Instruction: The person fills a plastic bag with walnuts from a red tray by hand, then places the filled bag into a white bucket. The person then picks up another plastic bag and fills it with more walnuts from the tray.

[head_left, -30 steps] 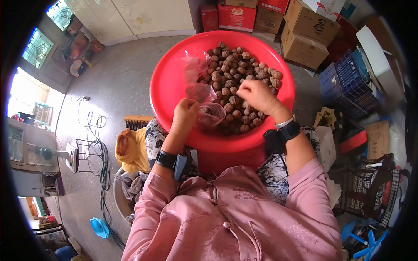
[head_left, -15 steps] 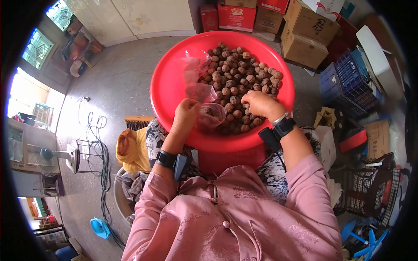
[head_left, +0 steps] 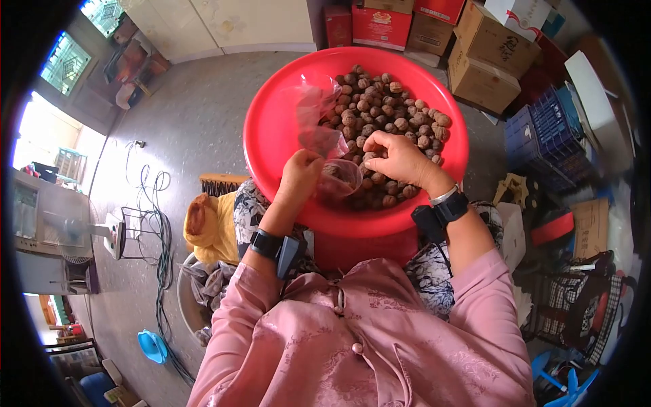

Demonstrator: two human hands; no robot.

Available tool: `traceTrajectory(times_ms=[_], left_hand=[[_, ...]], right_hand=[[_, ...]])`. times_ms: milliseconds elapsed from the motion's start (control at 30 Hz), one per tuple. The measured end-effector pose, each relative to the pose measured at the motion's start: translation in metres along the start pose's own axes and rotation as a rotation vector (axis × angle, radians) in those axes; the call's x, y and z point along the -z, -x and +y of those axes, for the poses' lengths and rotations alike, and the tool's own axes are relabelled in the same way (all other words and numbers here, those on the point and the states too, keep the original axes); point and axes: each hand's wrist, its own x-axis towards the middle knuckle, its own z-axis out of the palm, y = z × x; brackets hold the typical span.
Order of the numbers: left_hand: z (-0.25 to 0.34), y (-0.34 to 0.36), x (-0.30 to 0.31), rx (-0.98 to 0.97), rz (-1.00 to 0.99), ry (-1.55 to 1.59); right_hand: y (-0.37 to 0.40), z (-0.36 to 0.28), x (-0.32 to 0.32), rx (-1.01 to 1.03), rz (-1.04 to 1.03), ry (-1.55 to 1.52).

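A big red basin (head_left: 274, 122) sits before me at my lap, with a heap of brown walnuts (head_left: 400, 124) on its right side. My left hand (head_left: 302, 175) pinches the rim of a clear plastic bag (head_left: 324, 140). The bag's mouth gapes toward the right, and some contents show dimly inside it. Just right of that mouth, above the heap, my right hand (head_left: 401, 161) has thumb and fingers closed round a walnut (head_left: 369, 157), partly hidden by the fingers.
Cardboard boxes (head_left: 485, 85) are stacked beyond the basin at right, near a blue crate (head_left: 542, 136). On the left floor lie coiled cables (head_left: 159, 237) and a fan (head_left: 102, 230). A yellow cloth (head_left: 210, 227) and a brush (head_left: 220, 183) are beside my left leg.
My right hand has moved left and up from the heap toward the bag's mouth, with a walnut now visible in its fingers. My left hand still grips the bag. The view has shifted slightly.
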Motion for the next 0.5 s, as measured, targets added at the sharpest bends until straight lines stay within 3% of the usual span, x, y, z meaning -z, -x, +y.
traceTrajectory(times_ms=[133,267,500], left_hand=[[0.000,-0.001,-0.002,0.008,0.013,-0.002],[0.005,0.003,-0.003,0.021,0.032,-0.013],[0.003,0.002,-0.002,0.029,0.066,-0.001]], right_hand=[[0.001,-0.021,-0.009,0.082,0.005,-0.238],[0.003,-0.026,-0.013,0.136,0.100,-0.084],[0.019,-0.032,-0.032,0.172,-0.013,0.110]])
